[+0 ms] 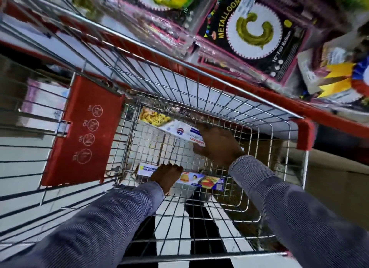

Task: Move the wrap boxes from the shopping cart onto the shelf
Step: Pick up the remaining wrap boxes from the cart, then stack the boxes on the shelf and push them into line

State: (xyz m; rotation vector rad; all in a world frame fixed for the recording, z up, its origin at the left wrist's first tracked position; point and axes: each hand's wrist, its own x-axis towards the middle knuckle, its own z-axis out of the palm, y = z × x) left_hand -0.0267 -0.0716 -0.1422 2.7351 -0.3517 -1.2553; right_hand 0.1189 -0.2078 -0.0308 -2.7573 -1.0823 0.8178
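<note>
Both my arms reach down into a wire shopping cart [219,100]. Two long white wrap boxes lie near its bottom. My right hand [217,144] is closed around the right end of the farther wrap box [169,126], which carries a yellow food picture at its left end and sits tilted. My left hand [167,174] grips the middle of the nearer wrap box [201,180], printed with blue lettering and food pictures. The shelf [249,28] rises beyond the cart's far rim.
A red child-seat flap [83,132] with warning icons stands at the cart's left. Foil balloon packs [253,34] fill the shelf above the red-trimmed rim. Black-and-white floor tiles [171,233] show through the cart's wire bottom.
</note>
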